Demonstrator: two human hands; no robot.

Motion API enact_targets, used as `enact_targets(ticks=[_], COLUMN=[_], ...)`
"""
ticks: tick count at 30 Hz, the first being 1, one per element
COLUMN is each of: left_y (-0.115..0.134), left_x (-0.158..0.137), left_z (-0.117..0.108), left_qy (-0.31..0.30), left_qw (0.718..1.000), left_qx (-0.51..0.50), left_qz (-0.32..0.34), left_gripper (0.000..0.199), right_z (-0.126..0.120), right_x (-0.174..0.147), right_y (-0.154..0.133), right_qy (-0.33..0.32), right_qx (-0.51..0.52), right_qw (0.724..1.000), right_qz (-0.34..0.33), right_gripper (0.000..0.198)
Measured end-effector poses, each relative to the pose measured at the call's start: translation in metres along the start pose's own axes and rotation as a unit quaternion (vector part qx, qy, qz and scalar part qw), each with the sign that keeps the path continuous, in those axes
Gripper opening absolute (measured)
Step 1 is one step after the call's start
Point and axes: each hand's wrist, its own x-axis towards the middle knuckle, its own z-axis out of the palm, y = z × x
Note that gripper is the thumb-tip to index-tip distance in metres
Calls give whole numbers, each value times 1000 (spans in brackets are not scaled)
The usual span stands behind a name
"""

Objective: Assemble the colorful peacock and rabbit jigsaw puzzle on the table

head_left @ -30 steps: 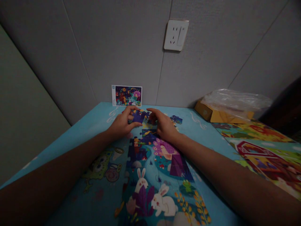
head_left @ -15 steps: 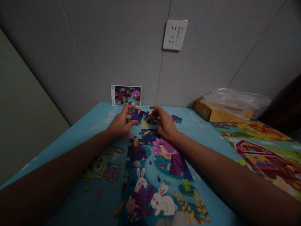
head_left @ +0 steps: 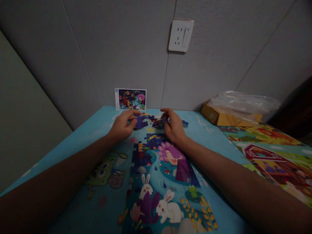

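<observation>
so both bare hands are up around the middle of the frame, over a pale blue printed table cover (head_left: 60,152); the left hand (head_left: 123,126), a bit left of centre, has its thumb and fingers right at the left edge of a flat dark blue-purple cardboard jigsaw piece (head_left: 141,122), thumb and index a little apart, but honestly I can't tell if it's pinched or just touched; the right hand (head_left: 173,126), just right of centre, is bent over a dark jigsaw piece with reddish-brown printing (head_left: 158,123), fingers curled, and the fingertips are too dark and small to say if they're clamped on it; between and behind the two hands there's a cluster of small multicoloured jigsaw pieces (head_left: 147,115), and another dark blue piece with a lighter blue print (head_left: 185,124) pokes out just right of the right hand; the big joined-up jigsaw section with white rabbits and a pink-purple peacock (head_left: 156,169) lies flat from the centre down to the bottom edge, with the right wrist near its upper right; a small white-bordered picture card (head_left: 131,99) stands by the grey panelled wall (head_left: 122,48) above the left hand; over at the right, a yellow-brown cardboard box (head_left: 229,119) sits with crumpled clear plastic (head_left: 243,102) on it
</observation>
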Motion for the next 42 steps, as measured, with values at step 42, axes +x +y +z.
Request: enact_targets(ticks=[42], left_y=[-12], left_x=[4], left_z=[6], left_qy=[-86], left_qw=[995], left_qx=[47], left_qz=[8], left_gripper=[32], right_z=[0], right_x=[0], right_y=[-10], right_qy=[-105], right_qx=[46], right_qw=[993], right_qz=[26], right_gripper=[42])
